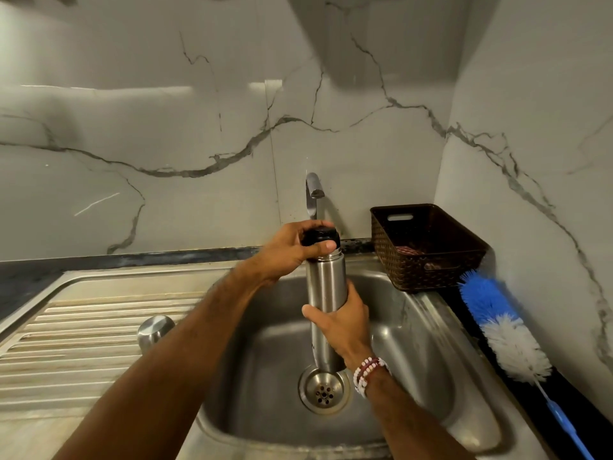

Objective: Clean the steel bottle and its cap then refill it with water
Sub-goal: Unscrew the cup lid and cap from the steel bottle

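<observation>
1. I hold the steel bottle (325, 283) above the sink (414, 343), in the air over the drain (324, 388) and touching neither.
2. My right hand (345, 320) is wrapped round the lower body of the bottle, thumb across the near side. My left hand (288, 250) is clamped on the black cap (320, 235) at the top, fingers and thumb curled round it.
3. The long axis runs close to vertical. The capped end points up, just below the tap (313, 190), and the base points down at the drain. I see only a slight lean.
4. I cannot tell whether the cap is tight or loose on its thread.
5. Risk: the polished steel looks slippery, worse if wet. If my right hand slackens while the left twists, I judge the bottle could drop into the basin.
6. Risk: if the cap comes free with a jerk, it could leave my fingers and fall into the sink.
7. Risk: the spout is near above my left hand, so lifting the cap straight up could knock it.
8. Risk: if any water is inside, tilting once the cap is off would spill it.
9. A steel cup (155, 330) stands on the draining board (83, 327) to the left, and the bottle brush (504, 323) lies on the desk (570, 386) to the right. Both are apart from my hands.
</observation>
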